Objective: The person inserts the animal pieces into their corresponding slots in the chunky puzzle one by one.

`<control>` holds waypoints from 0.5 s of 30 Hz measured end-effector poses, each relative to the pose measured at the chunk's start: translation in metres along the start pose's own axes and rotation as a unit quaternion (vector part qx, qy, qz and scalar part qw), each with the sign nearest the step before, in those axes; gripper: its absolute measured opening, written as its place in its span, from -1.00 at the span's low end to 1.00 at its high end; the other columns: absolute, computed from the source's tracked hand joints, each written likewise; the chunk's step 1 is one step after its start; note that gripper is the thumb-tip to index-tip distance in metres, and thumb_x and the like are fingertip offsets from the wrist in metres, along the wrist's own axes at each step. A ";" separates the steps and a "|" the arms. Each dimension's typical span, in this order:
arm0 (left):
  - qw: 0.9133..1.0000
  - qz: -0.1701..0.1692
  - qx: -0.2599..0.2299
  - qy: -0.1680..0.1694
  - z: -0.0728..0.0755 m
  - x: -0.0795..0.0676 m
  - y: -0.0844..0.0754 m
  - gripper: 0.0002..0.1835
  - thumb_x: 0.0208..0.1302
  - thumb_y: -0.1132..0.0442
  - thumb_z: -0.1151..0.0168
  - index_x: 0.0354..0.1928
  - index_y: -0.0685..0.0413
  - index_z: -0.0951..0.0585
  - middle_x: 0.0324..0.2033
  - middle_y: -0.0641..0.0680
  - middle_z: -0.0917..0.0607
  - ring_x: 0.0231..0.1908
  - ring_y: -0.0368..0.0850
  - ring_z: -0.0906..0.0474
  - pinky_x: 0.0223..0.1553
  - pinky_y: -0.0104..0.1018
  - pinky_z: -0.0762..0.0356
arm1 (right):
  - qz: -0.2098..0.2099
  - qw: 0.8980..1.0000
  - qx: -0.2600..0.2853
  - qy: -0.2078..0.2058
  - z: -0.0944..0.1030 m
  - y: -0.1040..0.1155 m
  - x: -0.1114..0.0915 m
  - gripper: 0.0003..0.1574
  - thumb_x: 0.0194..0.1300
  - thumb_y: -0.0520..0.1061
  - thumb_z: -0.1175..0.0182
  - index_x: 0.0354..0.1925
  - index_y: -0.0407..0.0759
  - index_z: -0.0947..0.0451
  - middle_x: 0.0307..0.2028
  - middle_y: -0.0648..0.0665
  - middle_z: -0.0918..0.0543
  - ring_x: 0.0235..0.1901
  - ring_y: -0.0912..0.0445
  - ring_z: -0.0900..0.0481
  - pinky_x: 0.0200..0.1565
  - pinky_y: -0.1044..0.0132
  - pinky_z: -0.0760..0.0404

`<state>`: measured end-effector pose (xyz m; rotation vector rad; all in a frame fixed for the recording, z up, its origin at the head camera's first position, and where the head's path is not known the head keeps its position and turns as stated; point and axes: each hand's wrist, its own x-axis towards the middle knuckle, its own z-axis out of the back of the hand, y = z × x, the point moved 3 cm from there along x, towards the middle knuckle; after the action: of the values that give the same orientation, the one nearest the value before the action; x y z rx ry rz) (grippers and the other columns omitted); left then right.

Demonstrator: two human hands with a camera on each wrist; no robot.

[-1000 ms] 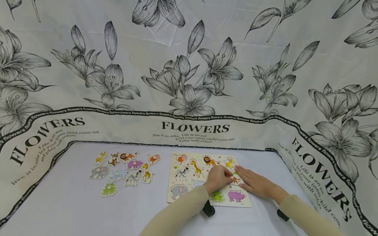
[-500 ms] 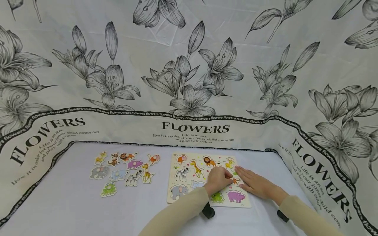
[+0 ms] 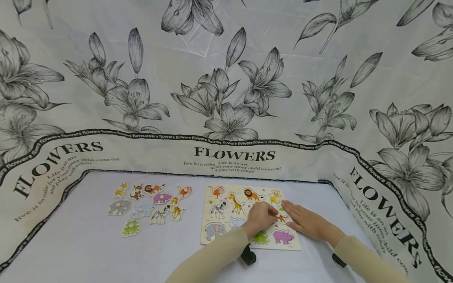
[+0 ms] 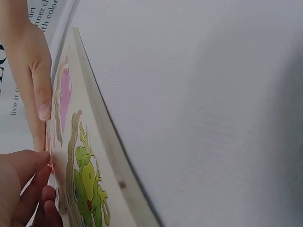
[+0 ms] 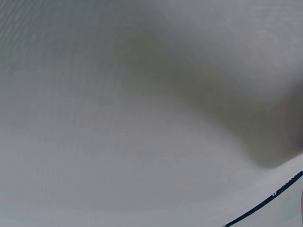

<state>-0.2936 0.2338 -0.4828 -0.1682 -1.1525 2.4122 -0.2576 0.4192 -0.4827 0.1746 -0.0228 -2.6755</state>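
A pale wooden animal puzzle board (image 3: 247,244) lies on the white cloth, printed with a lion, giraffe, zebra, frog and other animals. My left hand (image 3: 261,216) is over its right half, thumb and fingertips pinching at a small orange animal puzzle piece (image 3: 282,218), partly hidden by the fingers. In the left wrist view, my left hand's fingers (image 4: 28,163) meet low against the board, beside the green frog (image 4: 89,182). My right hand (image 3: 309,222) lies flat with straight fingers along the board's right edge. The right wrist view shows mostly blurred cloth.
Several loose animal pieces lie in a cluster left of the board, among them a grey elephant (image 3: 119,207), a zebra (image 3: 161,214) and a frog (image 3: 131,228). A flower-printed curtain (image 3: 230,118) stands behind and around the table.
My left hand's fingertips shift very slightly up and left, showing more of the orange animal. The right hand and the loose pieces stay in place.
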 end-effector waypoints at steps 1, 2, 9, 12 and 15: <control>1.000 -0.001 0.001 0.002 0.000 -0.001 0.000 -0.85 0.07 0.24 -0.42 -0.26 -0.08 -0.76 -0.43 -0.16 -0.75 -0.48 -0.45 -0.50 -0.34 -0.56 -0.45 | -0.001 1.000 -0.006 0.001 0.000 0.000 0.000 -0.13 0.46 0.31 0.20 0.48 -0.18 0.00 0.49 -0.18 -0.09 0.45 -0.11 -0.08 0.39 0.01 -0.12; 1.000 0.000 0.001 0.005 0.000 -0.002 0.000 -0.84 0.07 0.24 -0.42 -0.25 -0.09 -0.76 -0.42 -0.17 -0.75 -0.47 -0.45 -0.50 -0.34 -0.56 -0.45 | -0.002 1.000 -0.009 0.003 -0.001 0.001 0.000 -0.12 0.46 0.31 0.20 0.48 -0.18 0.00 0.49 -0.18 -0.09 0.45 -0.11 -0.08 0.37 -0.03 -0.14; 0.999 -0.019 -0.003 0.037 0.005 -0.010 -0.001 -0.77 0.13 0.22 -0.38 -0.14 -0.06 -0.74 -0.34 -0.15 -0.74 -0.47 -0.44 -0.42 -0.40 -0.56 -0.38 | 0.008 1.000 -0.015 -0.007 0.001 0.003 -0.002 -0.13 0.46 0.30 0.19 0.47 -0.21 -0.03 0.47 -0.21 -0.12 0.44 -0.13 -0.11 0.46 0.29 0.08; 0.997 -0.043 -0.032 0.051 0.008 -0.012 0.003 -0.75 0.16 0.24 -0.34 -0.09 -0.01 -0.73 -0.26 -0.12 -0.75 -0.43 -0.44 -0.42 -0.37 -0.57 -0.39 | 0.020 0.999 -0.023 -0.023 0.003 0.003 -0.002 -0.15 0.47 0.28 0.19 0.46 -0.22 -0.06 0.46 -0.22 -0.15 0.43 -0.12 -0.14 0.45 0.35 0.10; 0.994 -0.069 -0.061 0.064 0.011 -0.015 0.006 -0.72 0.18 0.27 -0.31 -0.04 0.02 -0.70 -0.14 -0.09 -0.74 -0.30 -0.41 -0.50 -0.25 -0.58 -0.43 | 0.030 0.999 -0.025 -0.034 0.005 0.002 -0.003 -0.17 0.47 0.26 0.17 0.45 -0.24 -0.09 0.45 -0.24 -0.18 0.41 -0.14 -0.16 0.34 0.61 0.38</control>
<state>-0.2859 0.2164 -0.4818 -0.2703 -1.2106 2.1799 -0.2547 0.4184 -0.4777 0.0651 0.0161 -2.6193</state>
